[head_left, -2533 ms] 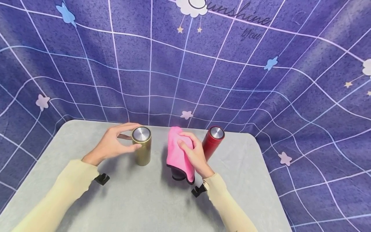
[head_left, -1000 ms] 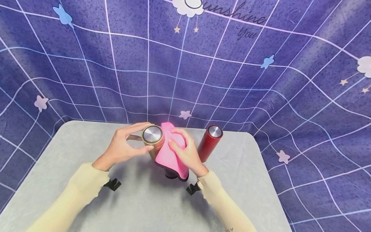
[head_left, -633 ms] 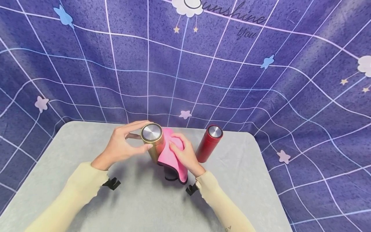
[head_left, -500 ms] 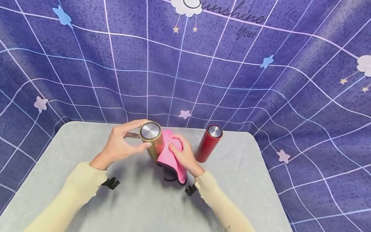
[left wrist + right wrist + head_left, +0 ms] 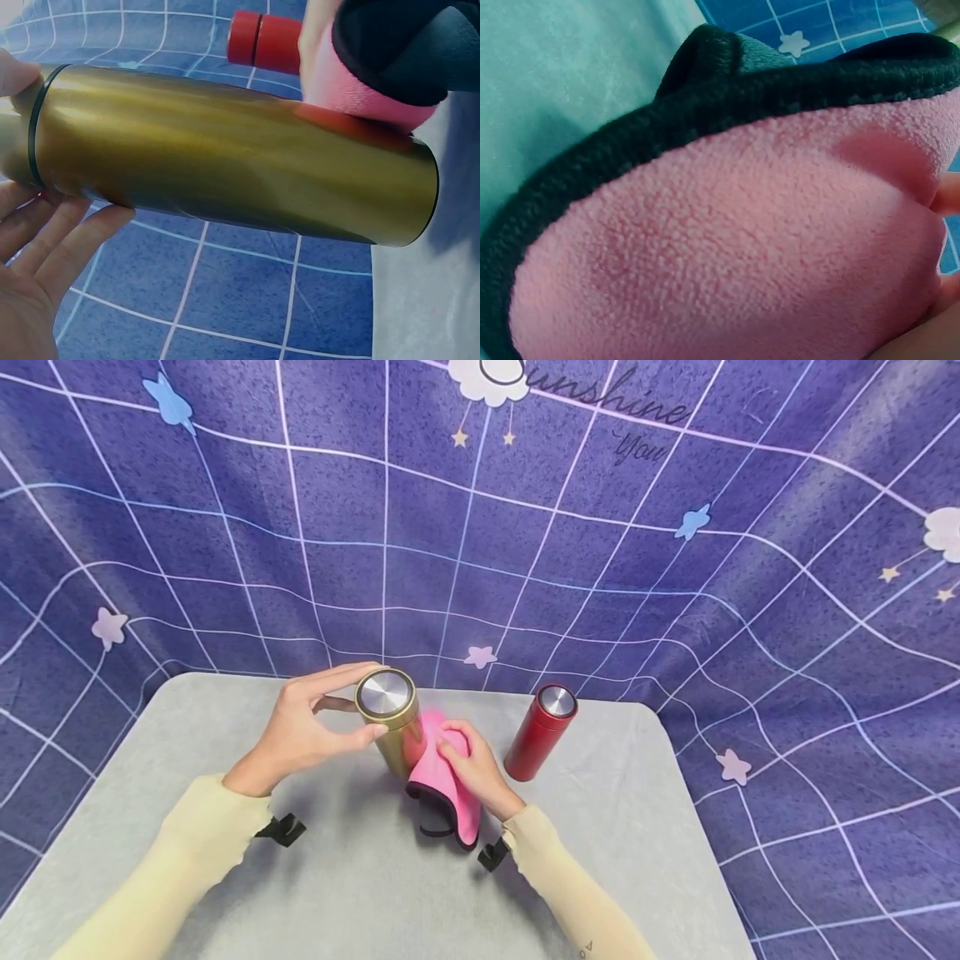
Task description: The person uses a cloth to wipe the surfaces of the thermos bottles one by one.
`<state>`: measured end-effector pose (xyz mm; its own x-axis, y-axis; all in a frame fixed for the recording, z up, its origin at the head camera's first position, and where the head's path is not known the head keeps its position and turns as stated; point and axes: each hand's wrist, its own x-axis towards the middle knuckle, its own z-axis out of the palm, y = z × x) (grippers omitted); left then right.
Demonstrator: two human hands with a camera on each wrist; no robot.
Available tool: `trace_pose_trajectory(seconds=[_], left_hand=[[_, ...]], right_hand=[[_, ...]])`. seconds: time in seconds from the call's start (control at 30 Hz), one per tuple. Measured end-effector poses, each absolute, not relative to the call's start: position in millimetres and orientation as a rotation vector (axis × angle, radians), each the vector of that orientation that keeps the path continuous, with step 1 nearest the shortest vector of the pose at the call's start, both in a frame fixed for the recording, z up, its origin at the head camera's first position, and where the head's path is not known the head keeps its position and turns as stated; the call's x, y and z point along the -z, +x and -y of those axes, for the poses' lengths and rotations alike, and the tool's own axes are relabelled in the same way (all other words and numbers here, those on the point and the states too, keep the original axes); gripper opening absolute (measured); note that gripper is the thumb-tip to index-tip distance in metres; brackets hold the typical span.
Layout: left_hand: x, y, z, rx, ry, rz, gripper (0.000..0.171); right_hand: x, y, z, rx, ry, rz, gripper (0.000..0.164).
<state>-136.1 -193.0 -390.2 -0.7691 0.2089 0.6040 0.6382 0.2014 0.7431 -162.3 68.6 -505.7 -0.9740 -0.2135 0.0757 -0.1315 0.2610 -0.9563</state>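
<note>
A gold thermos flask (image 5: 397, 752) with a silver lid top is held tilted in my left hand (image 5: 303, 727), thumb and fingers around its upper end. The left wrist view shows the flask's long smooth body (image 5: 240, 157) down to its base, which appears raised off the table. My right hand (image 5: 476, 768) holds a pink cloth (image 5: 435, 768) with black edging and a dark underside. The cloth presses against the flask's right side, low on the body. In the right wrist view the pink fabric (image 5: 727, 240) fills most of the picture and hides most of the fingers.
A red thermos flask (image 5: 540, 735) stands to the right of my right hand, near the back of the table. The grey tabletop (image 5: 337, 893) has rounded back corners. A purple-blue curtain (image 5: 420, 568) with grid lines and stars hangs behind it.
The gold flask, first standing apart from the cloth, is now up against it and lifted. Over the last second the cloth has slid down the flask's side toward its base.
</note>
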Motion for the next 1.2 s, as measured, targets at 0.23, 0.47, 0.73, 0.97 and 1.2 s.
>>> trace_pose_trajectory(seconds=[0.23, 0.47, 0.73, 0.97, 1.2], left_hand=[[389.3, -135.1, 192.8, 1.596, -0.796, 2.092, 0.073], [393.9, -135.7, 191.9, 1.597, -0.802, 2.089, 0.074], [402.4, -136.5, 189.6, 1.587, -0.802, 2.131, 0.073], [405.6, -137.5, 188.2, 1.591, -0.804, 2.131, 0.072], [404.5, -136.8, 186.1, 1.586, -0.816, 2.131, 0.073]], right_hand=[[513.7, -162.0, -70.5, 1.868, -0.302, -2.418, 0.027], [504.2, -159.2, -68.4, 1.837, -0.373, -2.525, 0.026], [470.2, -149.1, -65.5, 1.916, -0.429, -2.523, 0.028], [442.0, -139.7, -65.8, 2.018, -0.469, -2.492, 0.029], [428.2, -137.0, -67.3, 2.072, -0.575, -2.506, 0.028]])
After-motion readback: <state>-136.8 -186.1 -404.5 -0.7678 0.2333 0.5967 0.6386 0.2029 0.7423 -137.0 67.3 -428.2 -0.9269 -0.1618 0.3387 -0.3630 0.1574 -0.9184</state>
